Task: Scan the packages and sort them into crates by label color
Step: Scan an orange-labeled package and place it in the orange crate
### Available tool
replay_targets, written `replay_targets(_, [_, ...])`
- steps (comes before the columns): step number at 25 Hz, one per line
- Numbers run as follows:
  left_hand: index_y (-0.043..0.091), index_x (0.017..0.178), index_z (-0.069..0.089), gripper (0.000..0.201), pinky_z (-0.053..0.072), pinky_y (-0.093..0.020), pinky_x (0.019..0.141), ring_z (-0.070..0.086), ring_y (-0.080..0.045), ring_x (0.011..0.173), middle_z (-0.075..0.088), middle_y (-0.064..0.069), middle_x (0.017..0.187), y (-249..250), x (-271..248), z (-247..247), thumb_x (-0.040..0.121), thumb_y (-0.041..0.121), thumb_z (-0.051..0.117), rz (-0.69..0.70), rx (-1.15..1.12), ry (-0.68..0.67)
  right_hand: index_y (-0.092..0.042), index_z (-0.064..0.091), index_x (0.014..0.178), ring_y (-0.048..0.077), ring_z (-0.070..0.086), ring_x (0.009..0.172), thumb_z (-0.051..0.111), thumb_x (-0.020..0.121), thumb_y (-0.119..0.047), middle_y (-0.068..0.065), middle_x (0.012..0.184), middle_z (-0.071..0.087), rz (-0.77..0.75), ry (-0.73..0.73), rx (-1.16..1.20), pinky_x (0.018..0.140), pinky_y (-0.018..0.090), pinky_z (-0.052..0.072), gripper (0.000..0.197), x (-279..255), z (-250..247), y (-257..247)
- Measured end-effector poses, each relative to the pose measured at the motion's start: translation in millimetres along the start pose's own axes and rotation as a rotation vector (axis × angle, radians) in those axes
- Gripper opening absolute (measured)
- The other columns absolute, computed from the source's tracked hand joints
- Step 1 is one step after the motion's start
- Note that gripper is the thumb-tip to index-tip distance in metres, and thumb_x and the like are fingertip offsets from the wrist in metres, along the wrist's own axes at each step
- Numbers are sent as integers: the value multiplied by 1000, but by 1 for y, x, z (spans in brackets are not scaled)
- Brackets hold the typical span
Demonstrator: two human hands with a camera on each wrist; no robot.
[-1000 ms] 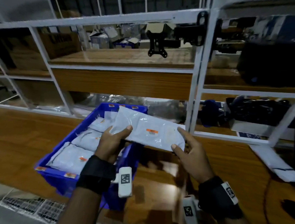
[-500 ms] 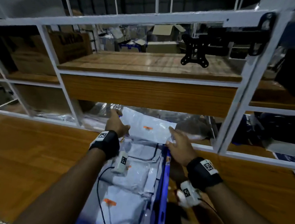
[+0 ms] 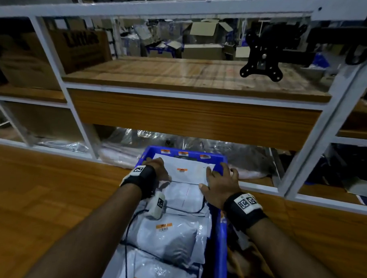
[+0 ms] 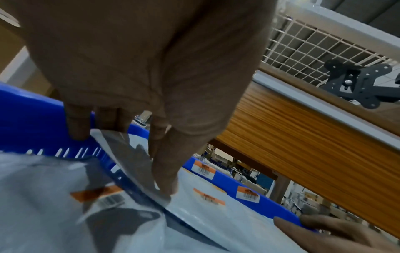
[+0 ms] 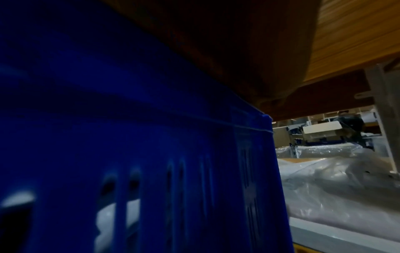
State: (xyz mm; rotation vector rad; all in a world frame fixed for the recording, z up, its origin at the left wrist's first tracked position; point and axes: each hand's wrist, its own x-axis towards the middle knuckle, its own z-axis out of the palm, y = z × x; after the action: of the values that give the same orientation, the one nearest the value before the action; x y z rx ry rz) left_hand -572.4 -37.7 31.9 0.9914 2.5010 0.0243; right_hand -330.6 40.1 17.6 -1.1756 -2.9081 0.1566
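Observation:
A blue crate (image 3: 221, 235) (image 4: 32, 119) (image 5: 129, 137) on the wooden table holds several white mailer packages (image 3: 167, 237) with orange labels, and orange labels (image 3: 183, 153) are stuck on its far wall. A white package with an orange label (image 3: 189, 170) (image 4: 216, 214) lies flat on top at the crate's far end. My left hand (image 3: 160, 169) (image 4: 121, 154) pinches its left edge, thumb on top and fingers behind, against the crate wall. My right hand (image 3: 220, 178) (image 4: 314, 227) is spread at the right end, with the thumb on the package and the fingers over the crate's rim.
A white-framed shelf with wooden boards (image 3: 192, 118) overhangs the crate's far end. Crumpled clear plastic (image 3: 240, 154) lies behind the crate. A black monitor mount (image 3: 261, 64) hangs above on the right, and a cardboard box (image 3: 77, 48) stands upper left. Wooden tabletop (image 3: 39, 195) flanks the crate.
Both hands carried the package forward and lowered it onto the stack at the crate's far end. The right hand's fingers spread over the rim.

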Motion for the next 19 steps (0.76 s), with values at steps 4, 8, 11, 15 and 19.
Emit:
replay_targets(4, [17, 144, 48, 71, 35, -55, 117, 26, -53, 149, 21, -34, 165, 18, -23, 0, 93, 63, 64, 49, 175, -53, -17, 21, 163, 36, 12, 154, 31, 100, -59, 5, 160, 40, 4, 52, -48, 123, 59, 9, 76, -3, 5, -5])
replay_targets(8, [38, 159, 36, 60, 27, -61, 123, 17, -45, 157, 12, -15, 174, 31, -46, -3, 104, 53, 56, 246, 242, -32, -29, 47, 151, 34, 39, 136, 51, 96, -51, 11, 142, 50, 5, 259, -38, 113, 56, 32, 59, -8, 2, -10])
replay_targets(11, [37, 139, 48, 37, 33, -66, 117, 24, -49, 152, 15, -19, 171, 40, -45, 8, 104, 33, 57, 296, 300, -80, -29, 63, 135, 32, 40, 133, 49, 97, -42, 4, 135, 58, -61, 212, -86, 113, 56, 29, 43, -10, 3, -8])
replay_targets(15, [33, 161, 26, 58, 28, -58, 125, 22, -45, 157, 9, -16, 174, 40, -33, 17, 109, 33, 50, 282, 294, -174, -29, 53, 146, 36, 30, 142, 45, 96, -39, 2, 143, 55, -76, 94, -103, 117, 62, 19, 52, -5, 4, -6])
replay_targets(19, [27, 165, 29, 59, 16, -48, 131, 12, -29, 162, 20, -5, 175, 36, -29, 18, 110, 33, 50, 291, 165, -217, -28, 49, 150, 37, 23, 147, 46, 96, -37, 3, 149, 52, -87, 53, -127, 118, 65, 13, 55, -4, 3, -5])
